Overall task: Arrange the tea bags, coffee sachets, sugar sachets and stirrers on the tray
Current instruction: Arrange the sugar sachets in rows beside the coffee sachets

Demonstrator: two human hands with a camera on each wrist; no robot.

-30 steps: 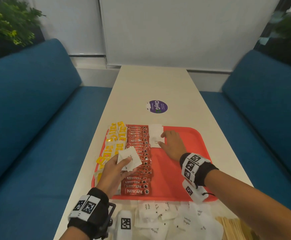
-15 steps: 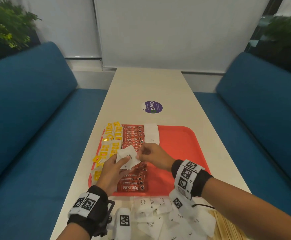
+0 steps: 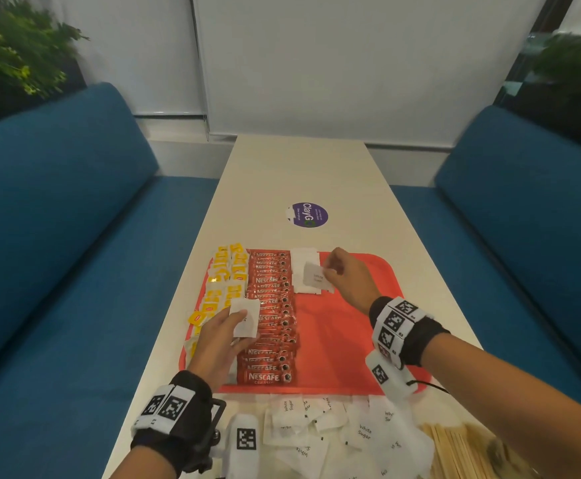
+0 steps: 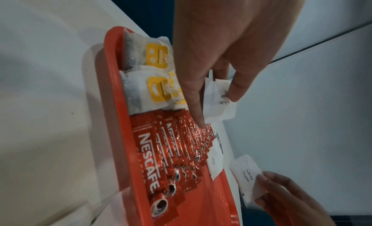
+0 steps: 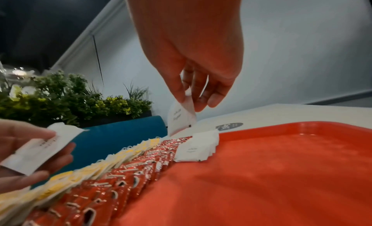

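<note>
The right hand pinches one white sugar sachet by its edge, thumb on one side and fingertips on the other. The sachet hangs down from the pinch, so its free end points below and a bit to the left of the grip. Just under it, on the red tray, lies the short row of sugar sachets already placed; in the right wrist view the held sachet is above the far end of this row and apart from it, not touching yet. I judge the coming move is short: lower the sachet and lay it flat at the near end of the row, i.e. toward the wrist from where the grip is now. The row runs away from the person, same direction as the coffee sticks just left of it and the tea bags further left.

The left hand holds a second sugar sachet between thumb and fingers, over the coffee sticks, well to the left of the pinch and nearer the person. So the right hand is the closer one to the sugar row, approx. above it.

Below both wrists, off the tray, wait the loose sugar pile and the wooden stirrers, not yet arranged.
</note>
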